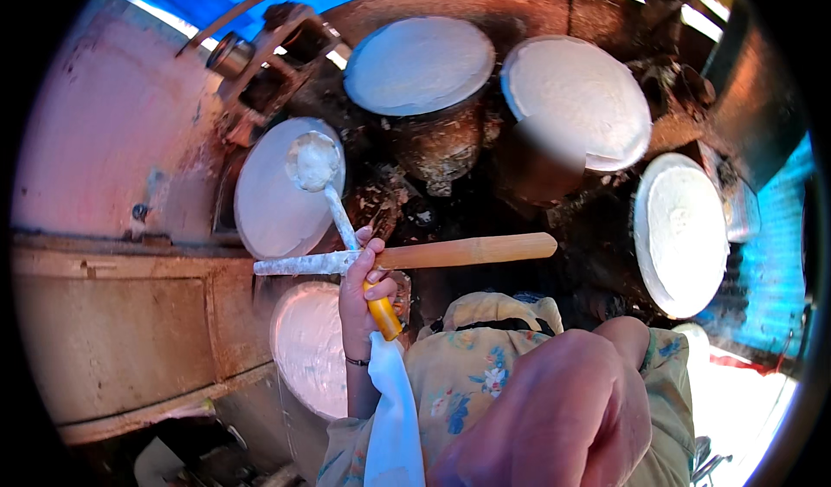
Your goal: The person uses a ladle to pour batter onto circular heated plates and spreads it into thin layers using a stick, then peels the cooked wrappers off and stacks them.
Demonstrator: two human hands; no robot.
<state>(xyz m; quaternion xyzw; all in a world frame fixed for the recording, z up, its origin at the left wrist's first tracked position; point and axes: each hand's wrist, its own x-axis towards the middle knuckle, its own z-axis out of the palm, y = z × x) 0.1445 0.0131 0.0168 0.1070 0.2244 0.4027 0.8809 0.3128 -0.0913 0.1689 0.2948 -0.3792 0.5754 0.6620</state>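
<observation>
My left hand (369, 278) is closed around two tools that cross in its grip. One is a ladle (313, 161) with a white-coated bowl and a yellow handle end (383, 312). The other is a flat bamboo paddle (464, 251), whose left end is caked white. The ladle's bowl appears over a round white-coated disc (279, 211); whether they touch is unclear. My right arm (558, 409) is bent up close to the camera, its fingers out of sight, so any hold is hidden. A white cloth (393, 415) hangs beside my left wrist.
More white-coated discs (419, 65) (578, 100) (680, 234) (310, 350) surround me, some atop sooty drum-like bases (438, 143). A brown wooden panel (117, 337) lies left. A metal tin (231, 55) sits on blocks at the back left. Blue sheeting (769, 240) hangs at right.
</observation>
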